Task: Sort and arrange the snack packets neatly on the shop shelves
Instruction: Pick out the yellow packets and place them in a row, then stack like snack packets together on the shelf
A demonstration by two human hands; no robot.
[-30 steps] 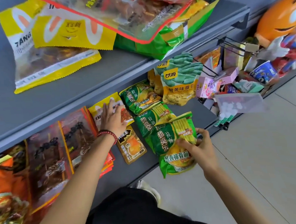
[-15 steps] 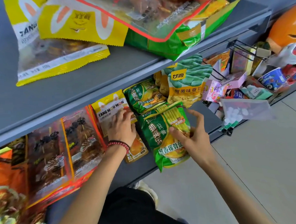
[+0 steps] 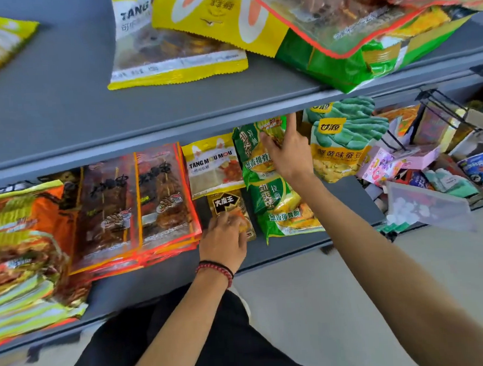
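Upper shelf (image 3: 91, 112), above both hands: big green bag (image 3: 340, 65) and red-edged clear packet (image 3: 324, 24), piled crooked, hanging past the front lip right over the right hand (image 3: 289, 155). Likely to slide off onto the row below if bumped by knuckles.

Lower shelf (image 3: 280, 253), under both hands. Left of the left hand (image 3: 223, 239): skewer packets (image 3: 135, 205), stacked, lower ones fanned out past the top ones. Further left, blurred orange-and-green heap (image 3: 23, 250) sagging over the shelf front. Easy to drag askew with a wrist or forearm.

Just beside the right hand, on its right: teal bean packet (image 3: 341, 141), leaning. Apt to tip toward the loose pink boxes (image 3: 385, 164) if shoved.

Between the hands: yellow Tang Mou Mou packet (image 3: 211, 167), lying flat, top edge close under the upper shelf.

Rear green noodle packet (image 3: 250, 154): at the right hand, thumb across its face, forefinger straight up. Pinching or only pushing, cannot tell. Could crumple against the shelf underside if pushed further back.

Front green noodle packet (image 3: 283, 205): below the right forearm, near the shelf edge. Could be swept to the floor by that arm.

Small gold packet (image 3: 227, 206): under the left fingertips, in front of the yellow one. Left hand released, fingers laid on top, not wrapped round. Glossy wrapper, light press: may skid under the skewer stack or twist instead of lining up.
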